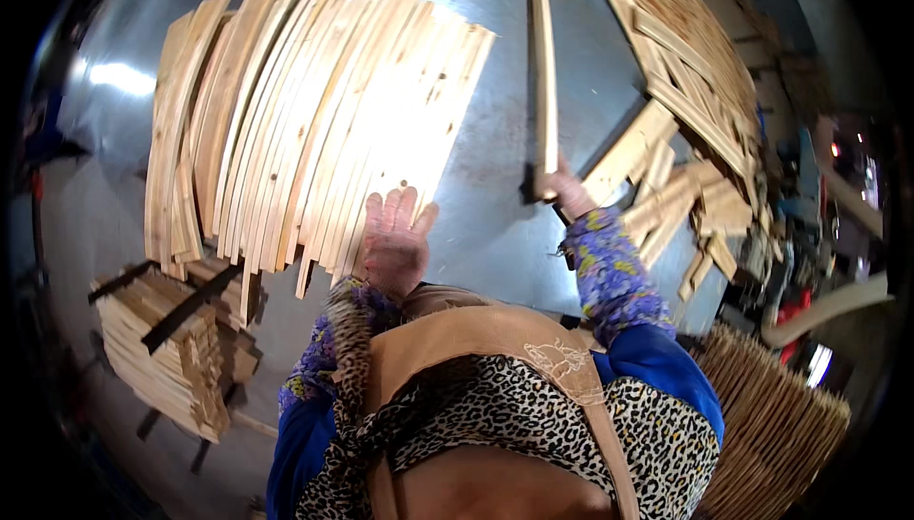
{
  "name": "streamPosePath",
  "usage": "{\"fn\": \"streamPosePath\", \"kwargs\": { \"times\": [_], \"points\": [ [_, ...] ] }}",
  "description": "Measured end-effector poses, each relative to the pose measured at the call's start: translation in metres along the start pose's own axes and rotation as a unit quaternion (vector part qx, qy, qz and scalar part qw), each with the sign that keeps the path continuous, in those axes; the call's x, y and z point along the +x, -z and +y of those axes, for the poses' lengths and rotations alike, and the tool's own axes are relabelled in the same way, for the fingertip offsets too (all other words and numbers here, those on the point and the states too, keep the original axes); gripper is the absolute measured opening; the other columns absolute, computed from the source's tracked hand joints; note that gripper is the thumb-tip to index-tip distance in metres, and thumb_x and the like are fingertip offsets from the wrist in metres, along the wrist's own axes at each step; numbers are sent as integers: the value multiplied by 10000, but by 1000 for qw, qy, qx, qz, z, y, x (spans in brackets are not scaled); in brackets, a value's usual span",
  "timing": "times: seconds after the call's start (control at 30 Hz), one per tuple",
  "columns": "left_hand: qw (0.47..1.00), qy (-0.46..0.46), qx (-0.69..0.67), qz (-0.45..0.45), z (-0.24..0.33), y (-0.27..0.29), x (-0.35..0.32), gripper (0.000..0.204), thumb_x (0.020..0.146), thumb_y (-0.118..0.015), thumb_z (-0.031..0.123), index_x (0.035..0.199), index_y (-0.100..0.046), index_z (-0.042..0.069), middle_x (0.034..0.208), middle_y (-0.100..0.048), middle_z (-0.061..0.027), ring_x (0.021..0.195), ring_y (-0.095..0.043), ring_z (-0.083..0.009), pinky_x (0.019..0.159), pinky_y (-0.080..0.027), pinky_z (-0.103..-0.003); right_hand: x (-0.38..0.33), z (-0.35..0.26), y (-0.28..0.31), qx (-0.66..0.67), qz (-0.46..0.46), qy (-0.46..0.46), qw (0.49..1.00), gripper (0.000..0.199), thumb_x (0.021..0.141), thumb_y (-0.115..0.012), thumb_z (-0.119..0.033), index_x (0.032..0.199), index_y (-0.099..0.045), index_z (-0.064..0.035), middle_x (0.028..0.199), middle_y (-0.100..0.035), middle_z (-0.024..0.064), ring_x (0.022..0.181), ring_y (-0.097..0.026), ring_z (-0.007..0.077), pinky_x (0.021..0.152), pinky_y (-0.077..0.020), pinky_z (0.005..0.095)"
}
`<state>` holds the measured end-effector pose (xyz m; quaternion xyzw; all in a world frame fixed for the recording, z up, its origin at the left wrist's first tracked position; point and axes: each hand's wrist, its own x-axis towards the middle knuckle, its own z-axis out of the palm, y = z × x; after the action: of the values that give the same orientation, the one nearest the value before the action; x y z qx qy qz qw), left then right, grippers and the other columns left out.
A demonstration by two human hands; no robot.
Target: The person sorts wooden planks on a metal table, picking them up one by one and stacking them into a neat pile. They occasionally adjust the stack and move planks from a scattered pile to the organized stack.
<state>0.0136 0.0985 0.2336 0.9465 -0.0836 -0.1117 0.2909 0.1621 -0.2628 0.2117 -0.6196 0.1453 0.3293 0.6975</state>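
1. Here's my right hand [569, 192], fingers closed firmly around the near end of a long, narrow, pale wooden strip [546, 82]; that's a clamped grip.
2. The strip points away from me over the shiny grey metal tabletop [495, 177], well apart from the slats on my left, a dark shadow running beside it. Whether its far end touches down, I can't tell.
3. Over to my left hand [397, 242]: nothing gripped, fingers stretched out and a little apart, at the near right corner of a broad row of pale wooden slats [324, 130].
4. And what a row! Slats side by side, mostly pointing away from me, their near ends uneven, a few poking out past the others.
5. Just beyond my right hand, a loose jumble of short, pale wooden offcuts [657, 208] lies at all angles.
6. Down at lower left, below the row, sits a stack of light wooden pieces [157, 353]; at lower right, a dense bundle of thin brown sticks [771, 425].
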Motion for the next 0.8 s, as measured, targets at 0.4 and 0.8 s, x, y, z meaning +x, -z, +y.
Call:
{"fn": "streamPosePath", "kwargs": {
  "times": [0.4, 0.8],
  "points": [
    [987, -67, 133, 67, 4, 6, -16, 693, 943, -734, 459, 1492, -615, 53, 1624, -489, -202, 1563, -355, -398, 1350, -140, -573, -91, 80, -161, -562, 168, 113, 802, 602, 866, -765, -465, 1317, -688, -73, 1095, -743, 265, 1056, -712, 471, 946, -581, 556],
    [984, -15, -176, -27, 136, -63, 53, 796, 991, -709, 435, 1577, -490, -58, 1585, -527, -317, 1466, -506, -461, 1240, -396, -479, -114, 108, -24, -190, 400, 17, 897, 997, 846, -835, -440, 1624, -359, -38, 1388, -614, 277, 1347, -575, 449, 1141, -510, 523]
  ]
}}
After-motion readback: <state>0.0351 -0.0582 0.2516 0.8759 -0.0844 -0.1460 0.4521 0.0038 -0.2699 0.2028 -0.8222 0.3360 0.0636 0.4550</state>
